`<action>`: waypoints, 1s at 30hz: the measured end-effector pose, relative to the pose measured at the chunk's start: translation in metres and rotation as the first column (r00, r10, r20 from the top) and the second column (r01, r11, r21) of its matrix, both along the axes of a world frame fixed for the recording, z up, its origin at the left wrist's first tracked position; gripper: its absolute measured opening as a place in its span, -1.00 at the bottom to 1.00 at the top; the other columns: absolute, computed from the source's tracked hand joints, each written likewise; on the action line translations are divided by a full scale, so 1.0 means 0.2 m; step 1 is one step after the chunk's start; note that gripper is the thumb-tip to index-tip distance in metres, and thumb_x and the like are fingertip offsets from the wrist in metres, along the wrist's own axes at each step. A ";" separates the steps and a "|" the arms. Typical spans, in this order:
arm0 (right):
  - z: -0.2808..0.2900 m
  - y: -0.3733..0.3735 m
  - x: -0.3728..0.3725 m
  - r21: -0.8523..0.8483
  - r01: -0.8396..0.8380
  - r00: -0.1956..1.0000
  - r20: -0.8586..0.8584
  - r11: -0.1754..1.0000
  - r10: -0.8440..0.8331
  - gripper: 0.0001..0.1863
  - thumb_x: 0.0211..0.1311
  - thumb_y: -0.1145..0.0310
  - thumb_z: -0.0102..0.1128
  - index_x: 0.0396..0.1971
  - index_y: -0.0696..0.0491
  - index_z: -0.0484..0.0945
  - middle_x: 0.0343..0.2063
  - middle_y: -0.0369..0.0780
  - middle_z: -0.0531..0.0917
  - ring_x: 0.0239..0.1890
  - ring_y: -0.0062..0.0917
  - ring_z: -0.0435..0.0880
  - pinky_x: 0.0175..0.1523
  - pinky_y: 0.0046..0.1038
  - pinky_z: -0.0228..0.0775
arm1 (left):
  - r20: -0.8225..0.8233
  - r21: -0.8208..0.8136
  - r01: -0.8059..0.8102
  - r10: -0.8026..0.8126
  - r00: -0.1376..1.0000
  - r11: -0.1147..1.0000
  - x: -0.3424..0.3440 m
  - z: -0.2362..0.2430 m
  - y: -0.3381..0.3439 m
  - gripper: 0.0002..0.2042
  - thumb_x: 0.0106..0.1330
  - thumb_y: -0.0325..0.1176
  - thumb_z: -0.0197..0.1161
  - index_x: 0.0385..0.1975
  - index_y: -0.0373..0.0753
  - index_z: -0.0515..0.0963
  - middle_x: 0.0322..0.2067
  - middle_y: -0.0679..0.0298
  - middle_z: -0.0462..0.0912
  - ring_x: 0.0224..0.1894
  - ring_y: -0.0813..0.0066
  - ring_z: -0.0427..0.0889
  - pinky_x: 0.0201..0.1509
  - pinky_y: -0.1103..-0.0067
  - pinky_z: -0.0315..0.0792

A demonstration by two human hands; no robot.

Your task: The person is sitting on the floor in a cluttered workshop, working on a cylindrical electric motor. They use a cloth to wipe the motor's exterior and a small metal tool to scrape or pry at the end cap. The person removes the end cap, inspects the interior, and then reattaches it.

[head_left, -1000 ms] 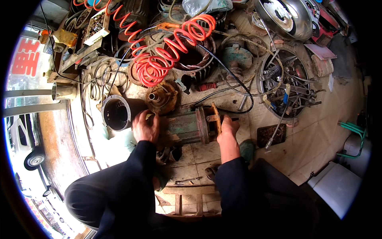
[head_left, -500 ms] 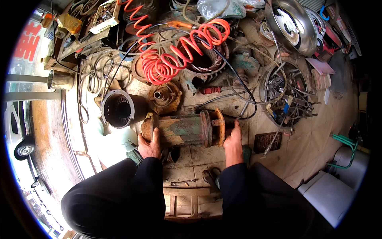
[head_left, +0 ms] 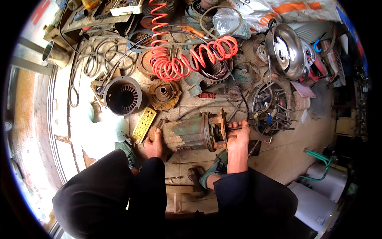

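Observation:
Across the middle lies a rusty, green-painted motor (head_left: pixel 185 133) on its side, with a thick flange ring and a rust-orange plate (head_left: pixel 223 129) at its right end. My left hand (head_left: pixel 153 146) grips the motor's left end, thumb on top and the other fingers hidden behind it. At the other end, my right hand (head_left: pixel 238 137) closes its fingers round the shaft (head_left: pixel 234 128) that sticks out past the plate. A yellow power strip (head_left: pixel 144 124) lies just beyond my left hand. Behind it stand a hollow stator housing (head_left: pixel 123 96) and a rusty round end cover (head_left: pixel 164 94).
Coiled red air hose (head_left: pixel 171 65) hangs over the far parts. At the right, a round basin (head_left: pixel 268 105) holds many tools; a shiny metal bowl (head_left: pixel 285 49) tilts behind it. Pale green round objects (head_left: pixel 115 129) sit at left. Grey bins (head_left: pixel 314 203) stand at lower right.
My right hand has shifted from the plate's edge to the shaft and turned, fingers now curled. My left hand stays on the motor. The view has shifted and the yellow power strip has come into sight.

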State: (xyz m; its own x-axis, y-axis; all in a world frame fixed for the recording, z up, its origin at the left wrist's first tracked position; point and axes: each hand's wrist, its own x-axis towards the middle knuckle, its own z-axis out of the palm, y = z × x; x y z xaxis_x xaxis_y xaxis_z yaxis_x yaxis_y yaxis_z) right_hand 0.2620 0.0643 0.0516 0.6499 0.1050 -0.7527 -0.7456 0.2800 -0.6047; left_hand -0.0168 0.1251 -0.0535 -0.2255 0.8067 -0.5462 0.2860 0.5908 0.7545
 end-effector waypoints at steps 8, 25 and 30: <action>-0.06 -0.17 0.06 -0.203 -0.072 0.989 0.115 0.976 0.097 -0.68 0.57 0.17 -0.08 -0.45 -0.04 0.27 -0.57 -0.32 0.37 -0.48 -0.46 0.39 -0.31 -0.37 0.41 | -0.091 0.039 -0.014 0.018 0.996 0.999 0.09 0.06 -0.13 -0.46 0.26 0.11 0.39 -0.21 -0.37 0.56 -0.31 -0.14 0.70 -0.22 -0.03 0.71 -0.06 0.26 0.52; -0.13 -0.24 0.11 -0.311 -0.166 0.973 0.105 0.936 0.208 -0.65 0.61 0.13 -0.14 -0.45 -0.06 0.31 -0.56 -0.39 0.42 -0.53 -0.61 0.42 -0.33 -0.46 0.48 | 0.067 0.204 -0.069 0.056 0.996 0.977 0.08 -0.04 -0.17 -0.62 0.25 -0.16 0.47 -0.28 -0.36 0.49 -0.34 -0.03 0.63 -0.30 0.10 0.63 -0.13 0.31 0.48; -0.06 -0.20 0.08 -0.356 -0.171 0.966 0.121 0.919 0.227 -0.67 0.58 0.07 -0.14 -0.41 -0.08 0.27 -0.52 -0.34 0.42 -0.46 -0.43 0.51 -0.31 -0.30 0.50 | 0.134 0.137 -0.119 0.100 0.986 0.983 0.09 -0.04 -0.14 -0.59 0.25 -0.10 0.47 -0.32 -0.35 0.49 -0.40 0.02 0.63 -0.34 0.19 0.62 -0.16 0.34 0.49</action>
State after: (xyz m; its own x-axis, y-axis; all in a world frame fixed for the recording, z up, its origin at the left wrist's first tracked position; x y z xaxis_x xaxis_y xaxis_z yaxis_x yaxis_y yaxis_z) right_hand 0.2786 0.0241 0.0401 0.7545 0.0003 -0.6563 -0.6525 -0.1071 -0.7502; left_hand 0.0014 0.0962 -0.0620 -0.2536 0.8534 -0.4554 0.1227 0.4953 0.8600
